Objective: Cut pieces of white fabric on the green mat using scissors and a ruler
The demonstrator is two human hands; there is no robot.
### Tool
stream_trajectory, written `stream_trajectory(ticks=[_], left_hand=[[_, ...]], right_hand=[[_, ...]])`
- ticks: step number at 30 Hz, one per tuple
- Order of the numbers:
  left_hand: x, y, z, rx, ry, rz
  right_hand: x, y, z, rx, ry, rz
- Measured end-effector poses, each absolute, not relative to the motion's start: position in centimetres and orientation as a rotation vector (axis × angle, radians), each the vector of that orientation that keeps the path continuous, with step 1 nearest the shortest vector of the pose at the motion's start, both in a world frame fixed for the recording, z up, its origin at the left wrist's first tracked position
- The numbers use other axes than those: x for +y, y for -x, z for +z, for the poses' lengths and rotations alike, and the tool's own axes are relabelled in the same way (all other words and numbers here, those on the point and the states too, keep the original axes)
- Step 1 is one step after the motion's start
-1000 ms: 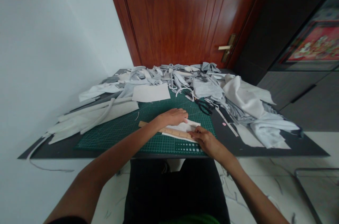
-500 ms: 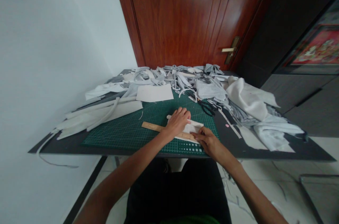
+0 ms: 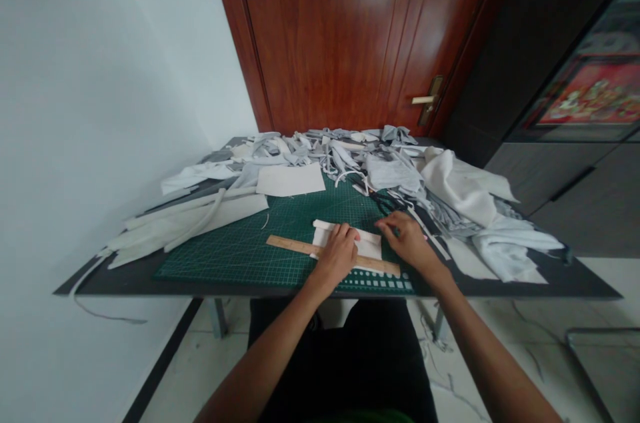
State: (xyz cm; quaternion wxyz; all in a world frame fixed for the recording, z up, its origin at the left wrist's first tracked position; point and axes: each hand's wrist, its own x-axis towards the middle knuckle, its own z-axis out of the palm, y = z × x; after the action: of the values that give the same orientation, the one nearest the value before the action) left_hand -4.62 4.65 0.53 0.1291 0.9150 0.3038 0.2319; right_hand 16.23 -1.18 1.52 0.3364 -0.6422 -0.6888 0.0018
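A small white piece of cloth (image 3: 369, 249) lies on the green cutting mat (image 3: 220, 255), a folded strip along its far edge. Across its near part runs a wooden ruler (image 3: 290, 244), slanting down to the right. My left hand (image 3: 339, 253) rests on top of the cloth and ruler, fingers laid out and pressing down, covering the middle of both. Just off the cloth's far right corner is my right hand (image 3: 409, 241), thumb and forefinger drawn together. Anything between those fingertips is too small to make out. Dark-handled scissors (image 3: 385, 201) lie behind my right hand.
Grey and white fabric scraps (image 3: 345, 155) pile along the table's back. Long white strips (image 3: 200, 223) lie at left, beside a white rectangle (image 3: 291, 179). More crumpled cloth (image 3: 460, 189) is at right. A wooden door (image 3: 330, 36) stands behind the table (image 3: 565, 283).
My right hand has left the ruler's right end and moved up to the cloth's far right corner, uncovering that end. My left hand still presses the cloth and has slid slightly nearer me.
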Motion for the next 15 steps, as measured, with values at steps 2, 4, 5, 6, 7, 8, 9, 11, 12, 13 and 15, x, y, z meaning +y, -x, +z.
stream_trajectory(ticks=[2, 4, 5, 6, 7, 8, 9, 11, 12, 13, 15], left_hand=[[4.7, 4.6, 0.6, 0.888, -2.637, 0.667], [4.8, 4.5, 0.5, 0.887, -2.614, 0.676], [4.9, 4.4, 0.4, 0.885, -2.603, 0.681], [4.9, 4.4, 0.3, 0.885, -2.592, 0.686], [5.0, 4.4, 0.2, 0.888, -2.583, 0.690], [5.0, 4.3, 0.1, 0.894, -2.577, 0.694], [5.0, 4.3, 0.1, 0.904, -2.573, 0.696], [4.9, 4.3, 0.0, 0.927, -2.575, 0.700], [4.9, 4.3, 0.0, 0.935, -2.580, 0.701], [4.8, 4.3, 0.0, 0.941, -2.584, 0.701], [4.8, 4.3, 0.0, 0.945, -2.586, 0.701]], right_hand=[[1.5, -17.8, 1.8, -1.721, 2.034, -0.140], [4.1, -18.8, 1.9, -1.680, 2.155, -0.170], [5.3, -19.1, 1.9, -1.675, 2.194, -0.174], [6.3, -19.2, 1.8, -1.675, 2.215, -0.175], [7.2, -19.3, 1.8, -1.679, 2.238, -0.177], [8.0, -19.3, 1.7, -1.686, 2.262, -0.179], [8.6, -19.3, 1.7, -1.696, 2.285, -0.180], [9.6, -19.3, 1.8, -1.727, 2.323, -0.169], [10.0, -19.3, 1.8, -1.749, 2.338, -0.159], [10.2, -19.4, 2.0, -1.776, 2.347, -0.145], [10.3, -19.6, 2.4, -1.846, 2.345, -0.106]])
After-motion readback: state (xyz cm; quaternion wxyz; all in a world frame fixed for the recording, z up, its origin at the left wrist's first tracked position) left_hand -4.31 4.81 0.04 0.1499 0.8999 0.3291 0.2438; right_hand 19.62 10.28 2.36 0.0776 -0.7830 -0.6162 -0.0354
